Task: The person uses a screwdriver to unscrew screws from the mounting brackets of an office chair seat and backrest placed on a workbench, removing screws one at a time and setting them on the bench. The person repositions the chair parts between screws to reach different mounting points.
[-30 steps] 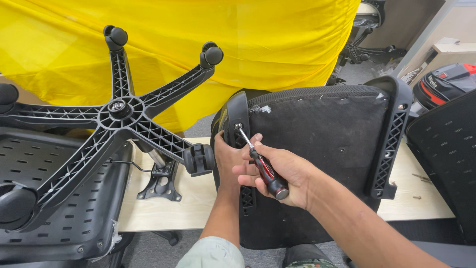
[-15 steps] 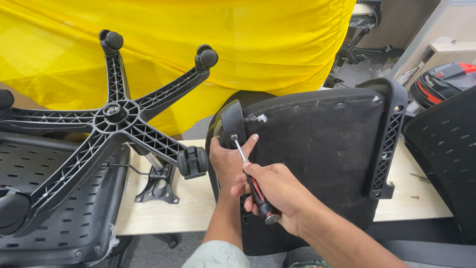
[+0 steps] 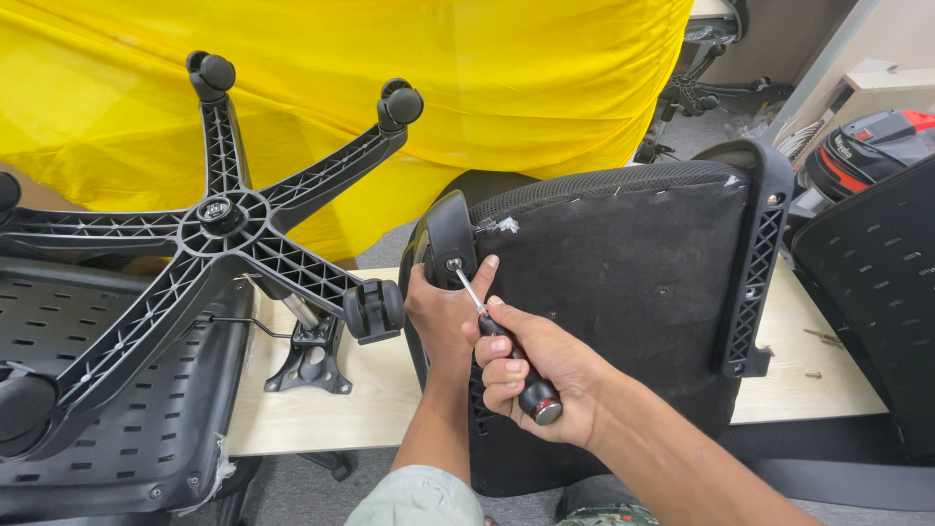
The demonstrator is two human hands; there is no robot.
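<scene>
Black seat cushion (image 3: pixel 623 292) stood on edge on the wooden table (image 3: pixel 370 399); right hand (image 3: pixel 531 375) fingers wrapped tight round the screwdriver (image 3: pixel 502 346), tip at the armrest bracket (image 3: pixel 450 239) screw. Left hand (image 3: pixel 443 317) gripped the bracket, fingers probably curled behind it

Single head view, looking down and forward, close over hands at chair seat (image 3: pixel 623 292) on bench (image 3: pixel 321 409).
</scene>
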